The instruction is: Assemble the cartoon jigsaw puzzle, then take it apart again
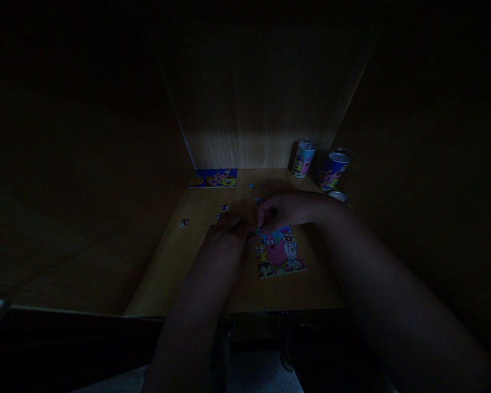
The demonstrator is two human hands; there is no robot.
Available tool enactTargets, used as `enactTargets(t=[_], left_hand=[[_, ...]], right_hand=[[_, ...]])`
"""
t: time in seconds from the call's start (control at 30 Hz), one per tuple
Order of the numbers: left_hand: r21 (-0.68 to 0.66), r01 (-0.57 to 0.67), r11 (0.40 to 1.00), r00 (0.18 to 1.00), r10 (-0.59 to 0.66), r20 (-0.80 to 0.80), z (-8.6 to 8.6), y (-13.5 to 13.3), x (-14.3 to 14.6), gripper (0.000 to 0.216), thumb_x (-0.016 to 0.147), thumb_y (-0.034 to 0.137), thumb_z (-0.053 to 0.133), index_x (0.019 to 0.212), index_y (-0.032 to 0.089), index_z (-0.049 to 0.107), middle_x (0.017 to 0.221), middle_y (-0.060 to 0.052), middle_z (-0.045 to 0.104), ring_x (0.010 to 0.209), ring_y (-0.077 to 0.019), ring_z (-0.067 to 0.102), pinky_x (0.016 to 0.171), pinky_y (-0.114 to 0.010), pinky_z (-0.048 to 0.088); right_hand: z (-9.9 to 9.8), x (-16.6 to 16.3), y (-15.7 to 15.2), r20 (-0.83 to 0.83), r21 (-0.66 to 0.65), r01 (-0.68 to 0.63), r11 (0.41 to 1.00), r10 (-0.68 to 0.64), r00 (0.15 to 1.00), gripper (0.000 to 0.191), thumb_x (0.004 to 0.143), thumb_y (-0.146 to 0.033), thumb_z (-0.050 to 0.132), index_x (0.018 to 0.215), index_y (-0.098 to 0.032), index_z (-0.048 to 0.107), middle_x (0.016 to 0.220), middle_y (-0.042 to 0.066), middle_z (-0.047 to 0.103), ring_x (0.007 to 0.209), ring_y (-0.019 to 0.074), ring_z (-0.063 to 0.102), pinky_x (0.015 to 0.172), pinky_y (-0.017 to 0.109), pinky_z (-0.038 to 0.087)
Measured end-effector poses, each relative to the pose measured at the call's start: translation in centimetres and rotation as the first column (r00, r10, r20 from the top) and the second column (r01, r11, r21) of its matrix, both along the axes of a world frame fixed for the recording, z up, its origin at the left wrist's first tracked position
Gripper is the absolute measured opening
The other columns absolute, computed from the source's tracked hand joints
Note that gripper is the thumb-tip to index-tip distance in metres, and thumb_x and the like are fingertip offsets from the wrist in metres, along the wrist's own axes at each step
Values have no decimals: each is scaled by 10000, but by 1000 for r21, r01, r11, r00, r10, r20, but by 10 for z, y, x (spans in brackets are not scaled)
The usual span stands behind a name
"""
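Note:
A small, partly joined cartoon jigsaw puzzle [279, 252] lies on the wooden desk [188, 273]. My left hand [228, 228] rests at the puzzle's upper left corner with its fingers curled down. My right hand [284, 208] reaches in from the right and pinches at the puzzle's top edge; whatever it pinches is too dark and small to make out. The two hands nearly meet above that corner. Several loose puzzle pieces [224, 208] lie scattered just beyond the hands, one more piece [184, 222] further left.
The scene is very dim. A finished blue puzzle picture [213, 178] lies at the back left against the wall. Two cartoon-printed tins [303, 158] [333, 169] stand at the back right, with a round lid [337, 196] beside them. Wooden side panels close in the desk.

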State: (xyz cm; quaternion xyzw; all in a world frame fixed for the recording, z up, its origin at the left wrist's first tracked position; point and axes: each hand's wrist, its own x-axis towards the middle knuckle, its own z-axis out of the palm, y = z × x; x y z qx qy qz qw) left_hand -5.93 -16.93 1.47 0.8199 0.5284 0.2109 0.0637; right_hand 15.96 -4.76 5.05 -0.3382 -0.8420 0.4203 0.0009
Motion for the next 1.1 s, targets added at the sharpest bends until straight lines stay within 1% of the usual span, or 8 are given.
enactTargets(t=[0.07,0.23,0.4,0.57,0.73,0.83,0.97,1.1], left_hand=[[2,11,1000,1000,-11,-25,0,0,1,179,1041,100,724,1172,197,798,1166,-88,776,1119,-304,729,1014,-466,591],[42,-22,999,999,24,-33,1,0,2,107,1054,172,739,1139,180,803,1148,-106,767,1098,-319,723,997,-480,598],[53,19,998,1000,-19,-5,3,-2,1,192,1056,153,732,1214,213,822,1154,-90,764,1109,-302,713,1010,-473,597],[64,43,997,999,-43,-5,2,-2,-1,172,1042,152,745,1145,244,848,1099,-74,760,1058,-293,710,977,-474,601],[44,47,998,999,-46,-27,3,-1,0,273,1049,98,674,1157,266,861,1112,-84,762,1067,-289,714,981,-468,601],[58,47,997,998,-45,-40,3,-1,-1,275,1040,107,680,1148,277,868,1085,-83,756,1043,-288,707,960,-465,607],[60,86,995,996,-84,-32,2,-2,-2,372,1015,73,685,1226,323,861,1104,-69,771,1076,-293,709,993,-472,598],[39,100,994,995,-99,-24,4,-3,-1,338,1015,61,679,1195,283,861,1155,-73,792,1118,-306,716,1026,-489,585]], right_hand=[[1,0,0,1,-1,-3,1000,3,1000,238,830,-342,894,1030,-230,831,963,-8,825,902,192,735,784,282,523],[1,1,1,-6,8,-8,1000,8,1000,246,826,-335,897,1034,-221,829,925,-8,812,879,191,726,766,281,520],[0,1,1,-12,0,-20,1000,20,1000,237,837,-347,888,1026,-220,827,934,-6,811,873,186,722,769,280,520],[2,0,-1,-2,-10,-13,1000,13,1000,221,836,-340,889,1011,-225,819,940,-7,812,886,185,721,781,278,521],[4,0,-3,-9,-19,-8,1000,8,1000,203,841,-322,883,1004,-222,815,941,-7,809,889,187,721,789,286,525],[5,1,-2,5,-8,0,1000,0,1000,208,829,-333,898,998,-235,825,955,-6,818,890,194,724,775,288,517],[3,1,-2,-8,-14,-8,1000,8,1000,238,820,-365,908,1001,-235,828,952,-5,821,880,196,721,764,285,517],[2,1,-1,-9,7,-19,1000,19,1000,245,821,-380,899,996,-225,829,923,-5,813,861,191,717,756,283,512]])
